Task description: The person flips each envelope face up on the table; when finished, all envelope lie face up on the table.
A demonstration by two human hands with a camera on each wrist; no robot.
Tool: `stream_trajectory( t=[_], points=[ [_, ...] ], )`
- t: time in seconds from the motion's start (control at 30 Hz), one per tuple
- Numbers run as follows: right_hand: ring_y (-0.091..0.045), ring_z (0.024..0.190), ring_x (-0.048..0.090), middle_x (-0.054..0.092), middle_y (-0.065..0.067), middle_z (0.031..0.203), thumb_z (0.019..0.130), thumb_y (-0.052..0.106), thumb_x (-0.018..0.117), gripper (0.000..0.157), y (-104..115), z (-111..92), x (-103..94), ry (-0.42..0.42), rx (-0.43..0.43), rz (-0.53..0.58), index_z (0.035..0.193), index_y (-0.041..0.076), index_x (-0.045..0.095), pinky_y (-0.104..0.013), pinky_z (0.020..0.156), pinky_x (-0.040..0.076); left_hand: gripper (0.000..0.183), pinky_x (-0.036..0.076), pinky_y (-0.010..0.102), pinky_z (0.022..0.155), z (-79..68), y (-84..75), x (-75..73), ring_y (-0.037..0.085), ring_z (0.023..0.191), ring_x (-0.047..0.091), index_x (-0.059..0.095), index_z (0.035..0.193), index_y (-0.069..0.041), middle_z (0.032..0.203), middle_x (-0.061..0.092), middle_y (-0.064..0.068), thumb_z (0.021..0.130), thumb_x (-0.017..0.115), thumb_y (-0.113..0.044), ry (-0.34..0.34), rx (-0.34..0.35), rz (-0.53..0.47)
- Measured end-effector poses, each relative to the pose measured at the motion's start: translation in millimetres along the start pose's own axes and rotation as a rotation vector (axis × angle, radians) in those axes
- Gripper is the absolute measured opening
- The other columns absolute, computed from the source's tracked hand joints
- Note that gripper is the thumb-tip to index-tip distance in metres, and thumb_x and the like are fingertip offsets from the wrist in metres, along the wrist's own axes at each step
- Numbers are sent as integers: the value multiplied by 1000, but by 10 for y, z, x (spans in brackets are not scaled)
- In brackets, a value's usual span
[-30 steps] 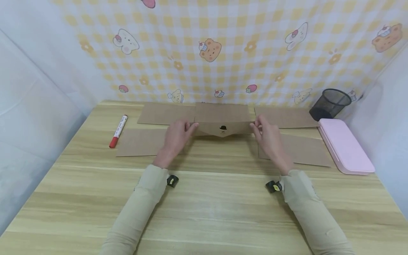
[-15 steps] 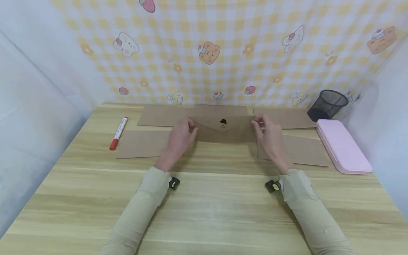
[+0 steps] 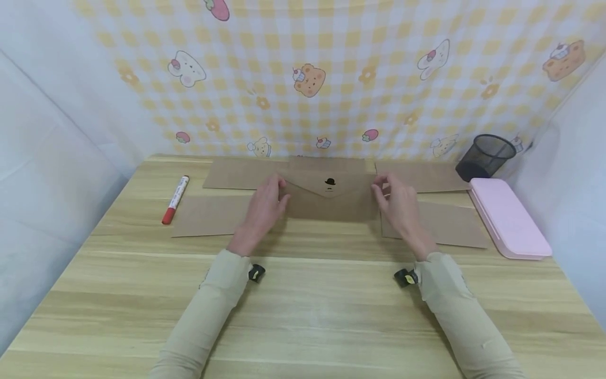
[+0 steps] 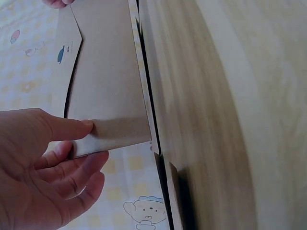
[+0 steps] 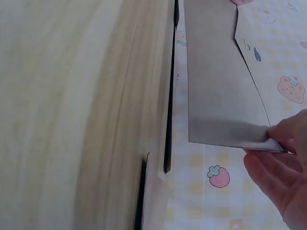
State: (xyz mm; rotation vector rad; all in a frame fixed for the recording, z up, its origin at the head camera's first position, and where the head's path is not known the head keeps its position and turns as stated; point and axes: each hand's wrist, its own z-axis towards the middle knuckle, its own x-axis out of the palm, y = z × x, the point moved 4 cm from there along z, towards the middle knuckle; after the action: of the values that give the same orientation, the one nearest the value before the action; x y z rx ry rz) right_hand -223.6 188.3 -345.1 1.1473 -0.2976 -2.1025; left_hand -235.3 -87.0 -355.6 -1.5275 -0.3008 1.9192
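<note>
One brown envelope point(image 3: 330, 206) hangs between a person's two hands above a wooden table point(image 3: 303, 316), its long axis running left to right from one grip to the other, so that neither hand is clearly nearer. The left hand point(image 3: 263, 209) pinches one short end and the right hand point(image 3: 399, 203) the opposite end, thumb and fingers closed on the paper. The pointed flap point(image 3: 314, 181), printed with a small black hat point(image 3: 330, 181), dips toward the person. Both wrist views show what the head view does not: each thumb on the front face, fingers behind, and checked cloth point(image 4: 122, 184) visible past the lower edge, which suggests the envelope is clear of the wood. Only the head view gives the layout around it: a flat brown piece point(image 3: 326, 164) directly behind, two on the left point(image 3: 246, 173), two on the right point(image 3: 423, 176). Farther out lie a red-capped marker point(image 3: 175, 200) at left and a pink case point(image 3: 511, 216) at right, a black mesh cup point(image 3: 487, 155) just behind the case.
</note>
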Motion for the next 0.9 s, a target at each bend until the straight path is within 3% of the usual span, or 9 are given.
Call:
stream_trajectory(
  t=[0.23,0.37,0.57,0.73,0.9],
  points=[
    [-25,70,62,59,-19,103,84,2,66,34,32,-22,64,174,-34,-55,115,-4,53,-33,58,53,26,48,28,64,0,9,-12,21,73,55,53,109,3,97,58,14,85,63,0,12,-27,-33],
    [-26,79,55,48,-21,116,81,5,70,54,33,-37,112,286,-1,-63,127,-4,44,-34,66,51,26,48,28,62,-4,7,-6,19,72,55,53,109,2,100,59,14,85,63,-1,34,-43,-17],
    [-41,99,52,26,-30,135,75,12,78,82,-14,-91,203,497,106,-102,140,-2,30,-47,77,50,38,49,29,70,-29,30,78,20,79,53,46,118,3,105,52,15,84,62,-1,170,-29,54],
    [-43,104,50,26,-32,138,75,11,77,73,-38,-114,217,528,96,-128,136,-2,39,-50,81,48,42,49,30,72,-52,34,125,23,81,53,46,120,5,102,51,16,82,64,2,234,19,72],
    [-45,106,49,28,-34,137,78,11,75,65,-62,-112,226,548,108,-159,134,-2,43,-54,85,45,47,48,36,80,-72,32,136,27,92,53,48,123,4,111,52,19,80,66,3,280,28,99]
  ],
)
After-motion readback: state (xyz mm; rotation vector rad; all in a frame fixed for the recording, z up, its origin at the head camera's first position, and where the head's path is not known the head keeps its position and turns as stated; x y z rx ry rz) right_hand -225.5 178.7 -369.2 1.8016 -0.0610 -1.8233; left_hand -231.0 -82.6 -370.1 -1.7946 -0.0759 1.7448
